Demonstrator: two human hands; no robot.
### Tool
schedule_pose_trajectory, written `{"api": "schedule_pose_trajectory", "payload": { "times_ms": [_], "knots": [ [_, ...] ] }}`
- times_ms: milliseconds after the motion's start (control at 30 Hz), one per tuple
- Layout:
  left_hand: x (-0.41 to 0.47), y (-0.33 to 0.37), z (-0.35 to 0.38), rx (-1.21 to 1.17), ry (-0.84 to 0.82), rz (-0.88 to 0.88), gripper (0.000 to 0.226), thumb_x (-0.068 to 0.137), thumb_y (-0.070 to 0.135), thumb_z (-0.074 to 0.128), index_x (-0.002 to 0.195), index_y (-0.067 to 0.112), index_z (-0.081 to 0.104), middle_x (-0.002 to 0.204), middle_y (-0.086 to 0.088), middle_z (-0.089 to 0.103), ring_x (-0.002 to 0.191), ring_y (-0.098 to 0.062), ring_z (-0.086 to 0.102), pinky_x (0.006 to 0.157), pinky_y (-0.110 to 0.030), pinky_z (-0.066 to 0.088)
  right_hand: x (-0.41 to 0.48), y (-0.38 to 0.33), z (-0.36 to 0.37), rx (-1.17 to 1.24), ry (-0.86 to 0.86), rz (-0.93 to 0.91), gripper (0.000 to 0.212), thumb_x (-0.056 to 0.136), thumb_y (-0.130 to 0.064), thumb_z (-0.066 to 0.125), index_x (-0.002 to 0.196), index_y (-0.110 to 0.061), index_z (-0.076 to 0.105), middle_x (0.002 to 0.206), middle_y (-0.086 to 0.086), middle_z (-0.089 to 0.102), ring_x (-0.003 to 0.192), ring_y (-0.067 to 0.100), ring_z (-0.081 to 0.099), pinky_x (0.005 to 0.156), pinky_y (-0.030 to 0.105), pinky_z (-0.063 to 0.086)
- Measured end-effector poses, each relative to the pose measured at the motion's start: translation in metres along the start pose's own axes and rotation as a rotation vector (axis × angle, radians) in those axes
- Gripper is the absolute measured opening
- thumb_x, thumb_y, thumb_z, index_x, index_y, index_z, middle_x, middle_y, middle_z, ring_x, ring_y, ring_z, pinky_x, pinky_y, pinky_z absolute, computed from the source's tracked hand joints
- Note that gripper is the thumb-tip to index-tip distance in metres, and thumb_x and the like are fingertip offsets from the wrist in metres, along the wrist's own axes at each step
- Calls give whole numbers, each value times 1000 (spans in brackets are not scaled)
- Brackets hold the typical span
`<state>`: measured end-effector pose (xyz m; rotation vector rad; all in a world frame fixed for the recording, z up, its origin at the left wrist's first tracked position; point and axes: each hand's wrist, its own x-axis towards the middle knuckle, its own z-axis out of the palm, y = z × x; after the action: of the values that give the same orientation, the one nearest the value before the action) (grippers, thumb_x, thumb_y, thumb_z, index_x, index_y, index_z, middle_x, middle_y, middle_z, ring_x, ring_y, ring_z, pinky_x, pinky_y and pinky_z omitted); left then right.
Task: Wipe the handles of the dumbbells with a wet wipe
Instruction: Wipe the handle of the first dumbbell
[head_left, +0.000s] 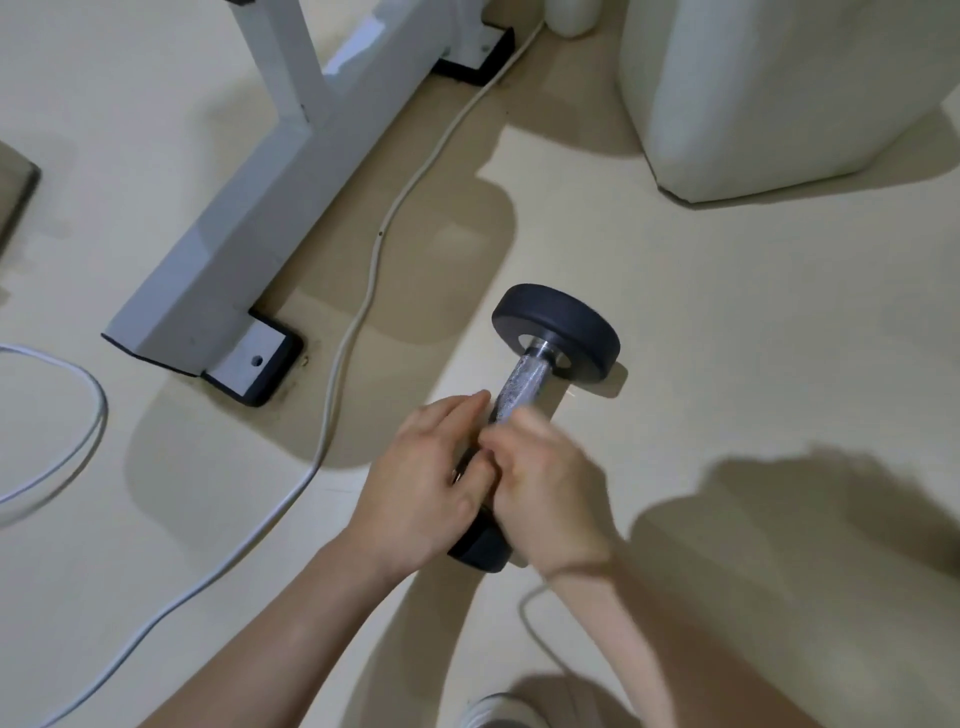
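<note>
Now, right fingers (511, 441): curled over the near half of the handle (519, 382) and motion-blurred. A pale smear at their tips may be the wet wipe, but I cannot tell.
Left fingers (457, 413): nearly straight, laid against the handle's 9 o'clock side, gripping nothing.
Hands: right hand (543, 491) and left hand (423, 470) meet over the bar.
Dumbbell (558, 327): lies on the floor (727, 312), bar running from 6 towards 1 o'clock. The far plate is in full view; the near plate (480, 553) is half hidden under the wrists.
Handling: probably heavy and rigid. Round plates may roll sideways, so a steadying flat hand makes sense. The knurled metal should drag on a wipe rather than slip. Best held at mid-bar.
Around: white cable (363, 291) at 10 o'clock, desk foot (223, 234) beyond it, a white container (779, 93) at 1 o'clock, all well apart.
In the way: only a thin cord (524, 613) at 5 o'clock, near the right forearm.
</note>
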<state>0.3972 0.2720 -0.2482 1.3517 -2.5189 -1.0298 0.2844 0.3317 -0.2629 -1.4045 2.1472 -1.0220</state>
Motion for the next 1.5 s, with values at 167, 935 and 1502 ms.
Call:
{"api": "schedule_pose_trajectory", "payload": {
  "times_ms": [167,935,1502],
  "knots": [
    [7,-4,-10,-68,-41,-19,49,80,43,34,116,24,62,110,12,64,105,-9,50,86,-12,34,30,21,2,-15,144,44,17,77,-11,60,73,-25,68,77,-4,58,66,10,50,62,-1,37],
    [-18,37,4,413,-55,268,28,64,40,74,80,24,57,74,8,54,60,-21,54,38,-27,42,80,22,-16,118,-195,136,21,81,-16,69,75,-36,70,90,-8,62,79,10,60,73,25,50],
    [-27,55,44,330,127,211,59,66,50,41,112,22,65,83,9,60,68,-15,56,37,-20,40,67,27,-64,-267,-705,-65,14,76,-14,67,70,-25,73,76,-6,68,76,12,61,71,24,47]
  ]
}}
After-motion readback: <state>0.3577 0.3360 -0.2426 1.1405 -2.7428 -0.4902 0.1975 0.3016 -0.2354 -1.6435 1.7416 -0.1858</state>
